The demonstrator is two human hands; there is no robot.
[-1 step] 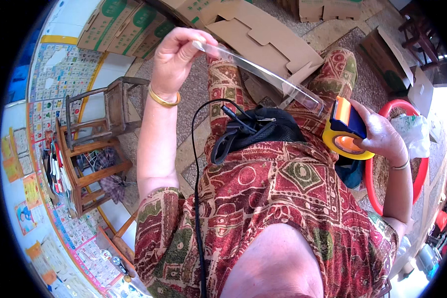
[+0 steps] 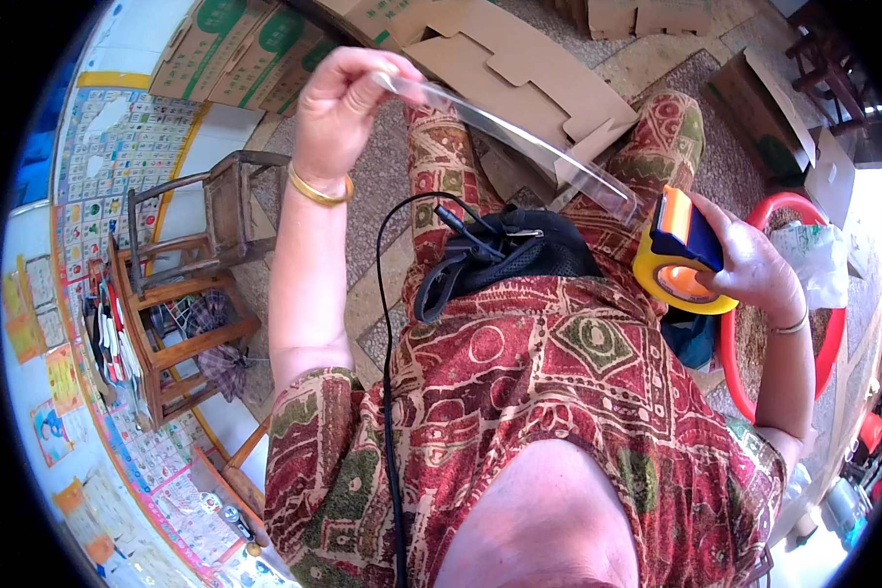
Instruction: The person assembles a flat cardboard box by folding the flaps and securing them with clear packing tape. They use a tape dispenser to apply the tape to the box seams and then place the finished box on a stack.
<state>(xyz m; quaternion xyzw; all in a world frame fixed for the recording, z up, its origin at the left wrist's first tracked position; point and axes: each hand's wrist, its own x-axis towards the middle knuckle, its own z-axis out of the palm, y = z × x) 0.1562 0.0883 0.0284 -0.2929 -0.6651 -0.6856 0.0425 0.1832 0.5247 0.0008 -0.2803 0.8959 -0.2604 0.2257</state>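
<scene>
A strip of clear tape (image 2: 529, 142) stretches taut above my knees, slanting down from left to right. My left hand (image 2: 348, 103), raised at the upper left with a gold bangle on its wrist, pinches the strip's free end between thumb and fingers. The other end runs to a tape dispenser (image 2: 689, 235) with a yellow and dark blue body and an orange top. My right hand (image 2: 750, 257) grips this dispenser from its right side. Beyond the strip lies a flattened brown cardboard box (image 2: 519, 73) with cut flaps, near my knees.
Green-printed cartons (image 2: 235, 59) stand at the far left, with another box (image 2: 759, 108) at the far right. A wooden chair (image 2: 227, 211) is at my left. A red-rimmed basket (image 2: 730, 377) stands by my right arm. On my lap rests a black pouch (image 2: 549, 245) with a cable.
My left hand has shifted slightly up and left with the tape end. The dispenser in my right hand has tilted or moved a touch left.
</scene>
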